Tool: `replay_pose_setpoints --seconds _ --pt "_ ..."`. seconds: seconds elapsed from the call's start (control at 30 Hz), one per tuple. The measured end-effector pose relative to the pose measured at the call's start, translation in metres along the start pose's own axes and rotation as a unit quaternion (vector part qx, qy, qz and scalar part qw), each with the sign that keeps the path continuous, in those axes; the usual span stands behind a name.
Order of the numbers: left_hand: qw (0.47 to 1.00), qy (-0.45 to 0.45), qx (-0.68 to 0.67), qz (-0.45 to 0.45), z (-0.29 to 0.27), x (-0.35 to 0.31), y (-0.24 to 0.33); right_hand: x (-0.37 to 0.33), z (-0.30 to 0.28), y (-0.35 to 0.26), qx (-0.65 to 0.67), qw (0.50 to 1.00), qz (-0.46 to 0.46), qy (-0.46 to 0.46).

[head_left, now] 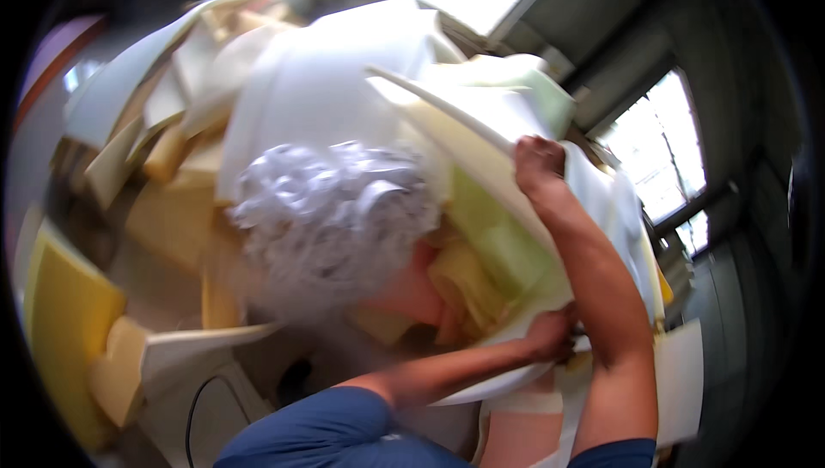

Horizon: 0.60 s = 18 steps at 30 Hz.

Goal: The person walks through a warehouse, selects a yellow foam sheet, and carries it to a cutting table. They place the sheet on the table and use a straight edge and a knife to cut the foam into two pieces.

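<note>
**First:** A long pale sheet (468,131) slants in front of you, from upper centre down toward your right forearm. Your right hand (540,163) is at its upper right edge, fingers curled tight into a fist; they seem to have that edge clasped.

**Second:** Your left hand (552,335) is lower, just beside your right forearm, near the sheet's lower part. Its fingers look bent, but blur and shadow hide the tips, so I cannot tell how far apart they are or what they hold.

**First:** Left of the sheet you have a crumpled white bundle (335,201). Beneath the sheet lie a green sheet (503,232) and a yellow curled piece (468,283).

**Second:** The pale sheet looks soft and bendable, so you would do well to grip it broadly; a fingertip pinch might tear it.

**First:** Your two hands, set well apart, should stop it folding in the middle. Lift it clear of the green sheet rather than dragging, since the layers could catch on each other.
</note>
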<state>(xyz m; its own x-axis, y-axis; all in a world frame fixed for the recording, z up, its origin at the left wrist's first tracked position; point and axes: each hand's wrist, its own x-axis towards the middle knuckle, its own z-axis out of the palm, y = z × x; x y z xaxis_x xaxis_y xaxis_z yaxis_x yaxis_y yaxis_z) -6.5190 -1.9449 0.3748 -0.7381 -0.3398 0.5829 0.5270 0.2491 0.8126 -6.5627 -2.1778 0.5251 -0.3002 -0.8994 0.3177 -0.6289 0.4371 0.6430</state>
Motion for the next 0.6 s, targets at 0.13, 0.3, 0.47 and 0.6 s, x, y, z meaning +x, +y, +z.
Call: replay_pose_setpoints --seconds 0.13,0.3,0.47,0.6 --pt "0.995 0.012 0.093 -0.017 0.023 -0.022 0.053 -0.056 -0.081 0.094 0.077 0.987 0.142 0.007" --pt "0.994 0.106 -0.023 -0.003 0.055 -0.058 -0.017 -0.181 -0.093 0.216 0.152 0.964 0.214 0.049" --pt "0.923 0.349 -0.013 -0.162 0.037 0.036 0.015 -0.262 -0.036 0.256 0.203 0.930 0.285 0.112" --pt "0.912 0.363 -0.036 -0.189 -0.009 0.069 -0.012 -0.275 -0.032 0.255 0.273 0.896 0.327 0.127"
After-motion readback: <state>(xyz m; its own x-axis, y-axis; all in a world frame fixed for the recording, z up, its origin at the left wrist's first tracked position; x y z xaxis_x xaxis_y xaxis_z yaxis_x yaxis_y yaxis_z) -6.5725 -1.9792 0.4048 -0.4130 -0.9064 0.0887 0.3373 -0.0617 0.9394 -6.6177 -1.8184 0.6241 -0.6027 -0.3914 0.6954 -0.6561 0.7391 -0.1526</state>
